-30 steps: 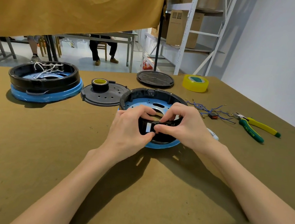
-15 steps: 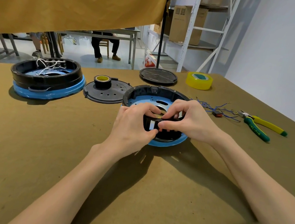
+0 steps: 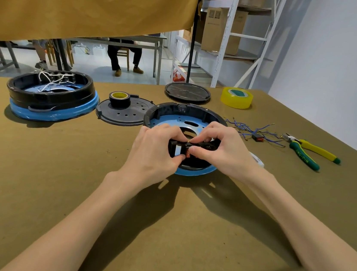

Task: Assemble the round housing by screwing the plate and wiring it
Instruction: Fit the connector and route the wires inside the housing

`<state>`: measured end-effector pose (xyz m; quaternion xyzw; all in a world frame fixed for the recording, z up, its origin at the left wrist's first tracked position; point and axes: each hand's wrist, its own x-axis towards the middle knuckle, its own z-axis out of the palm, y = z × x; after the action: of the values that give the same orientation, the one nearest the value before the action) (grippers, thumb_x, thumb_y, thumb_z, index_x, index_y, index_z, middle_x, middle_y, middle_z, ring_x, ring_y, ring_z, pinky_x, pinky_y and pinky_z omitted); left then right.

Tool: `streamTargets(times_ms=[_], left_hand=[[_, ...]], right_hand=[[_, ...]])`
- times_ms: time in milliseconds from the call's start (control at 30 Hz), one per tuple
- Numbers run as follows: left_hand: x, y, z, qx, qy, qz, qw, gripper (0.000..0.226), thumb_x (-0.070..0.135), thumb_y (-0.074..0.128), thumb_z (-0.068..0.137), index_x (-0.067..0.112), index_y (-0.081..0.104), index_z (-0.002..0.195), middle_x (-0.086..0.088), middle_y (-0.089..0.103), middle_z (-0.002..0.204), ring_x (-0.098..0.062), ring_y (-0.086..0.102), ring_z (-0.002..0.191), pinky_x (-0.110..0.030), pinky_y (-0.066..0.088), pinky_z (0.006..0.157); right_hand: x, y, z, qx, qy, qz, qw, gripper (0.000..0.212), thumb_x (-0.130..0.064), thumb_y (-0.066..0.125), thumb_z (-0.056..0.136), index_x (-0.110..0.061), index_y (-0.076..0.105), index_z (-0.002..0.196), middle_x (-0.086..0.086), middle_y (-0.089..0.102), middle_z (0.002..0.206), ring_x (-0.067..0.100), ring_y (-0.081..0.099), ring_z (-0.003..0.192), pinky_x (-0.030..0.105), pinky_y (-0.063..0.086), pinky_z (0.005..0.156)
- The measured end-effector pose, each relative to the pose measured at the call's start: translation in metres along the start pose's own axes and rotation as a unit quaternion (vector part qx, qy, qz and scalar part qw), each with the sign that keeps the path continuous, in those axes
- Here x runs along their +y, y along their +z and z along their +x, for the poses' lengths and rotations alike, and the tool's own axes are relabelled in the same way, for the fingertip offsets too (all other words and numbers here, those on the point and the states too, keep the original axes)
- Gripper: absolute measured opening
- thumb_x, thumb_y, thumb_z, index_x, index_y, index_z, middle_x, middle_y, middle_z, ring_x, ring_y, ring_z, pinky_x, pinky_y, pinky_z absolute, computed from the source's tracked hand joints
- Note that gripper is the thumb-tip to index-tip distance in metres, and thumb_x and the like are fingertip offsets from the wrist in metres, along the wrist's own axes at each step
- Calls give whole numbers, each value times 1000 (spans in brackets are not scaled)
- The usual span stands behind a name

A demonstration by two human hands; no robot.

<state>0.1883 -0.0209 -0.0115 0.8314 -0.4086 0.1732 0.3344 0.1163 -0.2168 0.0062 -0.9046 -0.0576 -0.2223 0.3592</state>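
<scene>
Head view: round housing point(image 3: 169, 111) lies on the surface directly under both hands, black plastic rim around a blue plate point(image 3: 174, 121) punched with holes and a slot. Left hand point(image 3: 155, 152) and right hand point(image 3: 222, 152) meet over the near rim, each grip pinching a small black block point(image 3: 177, 147) with a reddish part at its middle; what exactly the fingertips hold there is too small to tell.

Progress, judged: plate seated inside the rim; screws not discernible. Wiring looks barely begun, since the bundle of blue wires point(image 3: 256, 131) with a small red-black part lies loose just right of the right hand.

Further right, pliers point(image 3: 306, 152) with green and yellow sleeved handles. Beyond the hands: flat black perforated disc point(image 3: 128, 115) carrying a roll of black tape point(image 3: 119, 98), a ribbed black cover point(image 3: 187, 92), a glossy yellow tape roll point(image 3: 236, 97). Far left of the left hand, a second housing point(image 3: 51, 97), white wires inside, apparently further along. Surface covered in matte olive-brown cloth point(image 3: 55, 176).
</scene>
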Motion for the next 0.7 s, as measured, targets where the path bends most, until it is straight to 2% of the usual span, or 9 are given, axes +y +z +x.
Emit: streamTargets(times_ms=[67,133,233,333,433,600,700], left_hand=[[-5,-4,1,-13,1,-31,999,32,33,81,84,27,74,114,10,70,103,-10,62,99,-43,47,96],[-9,-6,2,-21,0,-79,997,30,36,77,87,29,77,116,12,71,101,-7,64,98,-47,50,96],[-11,-6,4,-16,2,-95,995,31,46,71,88,31,78,115,17,71,99,-2,63,95,-46,46,99],[-11,-4,5,-3,3,-86,996,26,45,73,89,34,78,112,19,69,93,-1,60,90,-40,39,97],[-9,-4,5,0,-1,-82,997,24,44,74,89,33,79,110,18,69,92,-2,60,88,-40,39,94],[-7,-9,9,-33,-11,-114,993,28,40,76,87,30,79,113,13,72,95,-9,65,92,-50,50,93],[-8,-10,11,-49,-13,-112,992,31,37,77,87,29,78,116,13,73,98,-8,66,95,-47,54,93]], right_hand=[[1,0,-1,-11,-7,-10,1000,20,-24,87,80,-20,78,97,-9,61,93,9,59,85,22,47,75],[1,2,-2,-16,-13,-27,999,24,-28,89,77,-24,74,95,-12,59,92,7,56,86,21,44,75],[1,4,0,-14,-8,-26,1000,25,-31,90,75,-27,71,91,-14,59,90,5,54,84,20,41,73],[2,2,2,-29,-6,-32,999,28,-30,91,73,-30,69,91,-13,58,92,5,54,86,20,41,75],[0,2,1,-44,-5,-43,998,31,-31,91,73,-29,68,93,-11,58,95,6,54,90,23,43,78],[-3,-7,6,-54,0,-14,998,20,-27,88,80,-19,76,94,-2,63,94,18,59,89,37,50,80],[-4,-10,7,-59,7,-5,998,19,-26,88,79,-19,79,93,1,66,94,20,60,89,40,51,80]])
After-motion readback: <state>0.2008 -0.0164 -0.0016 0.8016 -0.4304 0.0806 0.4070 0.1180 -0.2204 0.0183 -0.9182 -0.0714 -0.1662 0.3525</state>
